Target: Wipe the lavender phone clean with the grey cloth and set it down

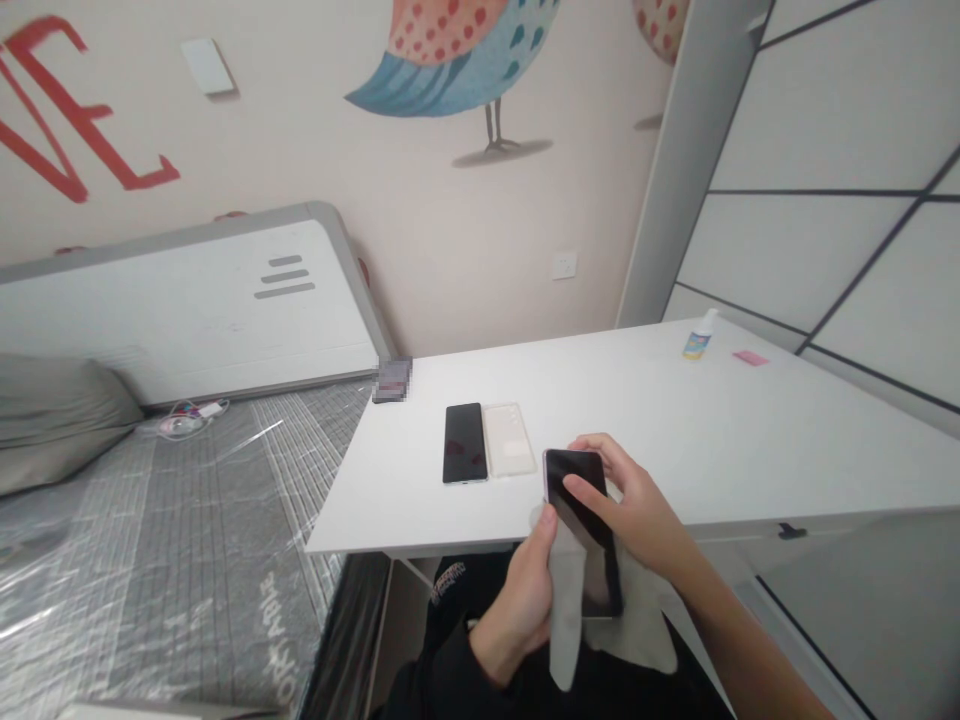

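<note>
Head cam: left hand [521, 590] is pinching grey cloth [570, 610] against phone [581, 530] held over lap at table [675, 440] edge — right hand [637, 505] is gripping phone w/ thumb on screen — 2nd phone [464, 442] + clear case [509, 439] lying side by side on table.

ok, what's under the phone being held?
A grey cloth lies under the held phone, hanging below it. The left hand pinches cloth at the phone's left edge; the right hand grips its right side. The phone's back is covered, so unseen.
</note>
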